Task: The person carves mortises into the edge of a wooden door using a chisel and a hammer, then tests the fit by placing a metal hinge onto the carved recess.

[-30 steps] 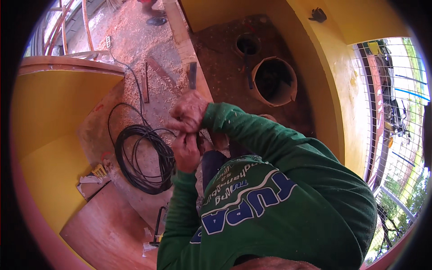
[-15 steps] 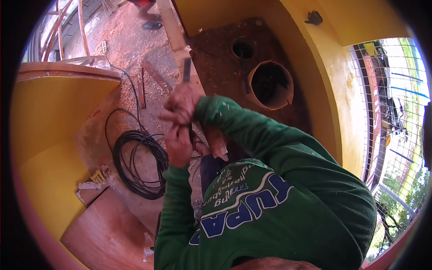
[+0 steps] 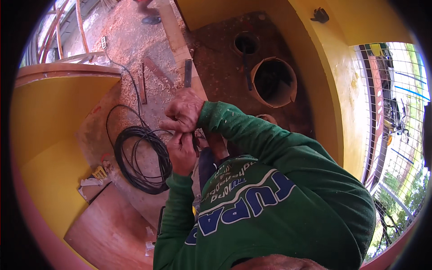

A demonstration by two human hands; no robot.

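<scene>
My left hand is raised in front of my body, with its fingers pinched together. Just beyond it, my right hand is bent into a loose fist, its fingertips meeting those of the left. Whatever lies between the fingers, if anything, is too hidden to name. Both arms wear green sleeves. Beneath the hands runs a long pale wooden plank. A short dark flat bar lies on it, just past my right hand and apart from it.
A coil of black cable lies left of my hands, its end running to a white socket strip. Wood shavings cover the floor. Right of the plank stands an open cylinder. Yellow walls flank both sides; another person's foot shows far ahead.
My right hand, blurred before, now shows sharply and its fingers are more curled. Both hands stay together at nearly the same place. The whole view has shifted slightly.
</scene>
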